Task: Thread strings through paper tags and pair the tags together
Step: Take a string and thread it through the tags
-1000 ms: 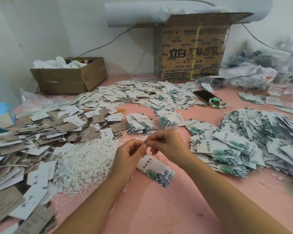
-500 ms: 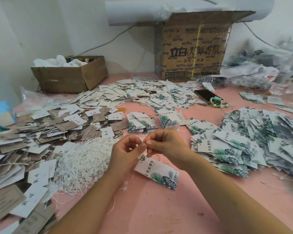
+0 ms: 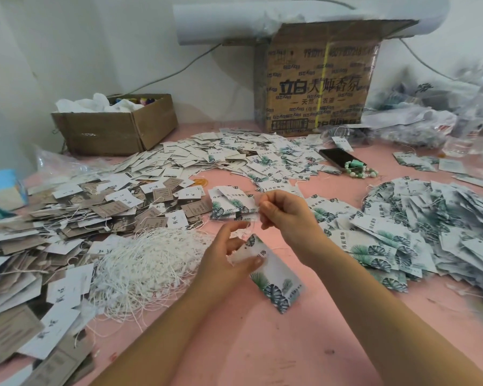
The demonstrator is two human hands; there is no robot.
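Note:
A white leaf-printed paper tag (image 3: 273, 277) is pinched near its top by the thumb and fingers of my left hand (image 3: 223, 263), low over the pink table (image 3: 262, 344). My right hand (image 3: 285, 215) is raised above and to the right, its fingertips pinching a thin white string (image 3: 253, 232) that runs down toward the tag's top. A heap of loose white strings (image 3: 148, 263) lies to the left of my left hand. Small stacks of leaf tags (image 3: 229, 203) sit just beyond my hands.
A big pile of strung leaf tags (image 3: 430, 227) fills the right. Brown and white tags (image 3: 67, 218) cover the left. A phone (image 3: 339, 158), green beads (image 3: 359, 169), a low cardboard box (image 3: 115, 123) and a tall printed carton (image 3: 315, 79) stand farther back.
My hands have parted: the right hand rose up and away, drawing the string, while the left hand dropped slightly with the tag, which now hangs more upright.

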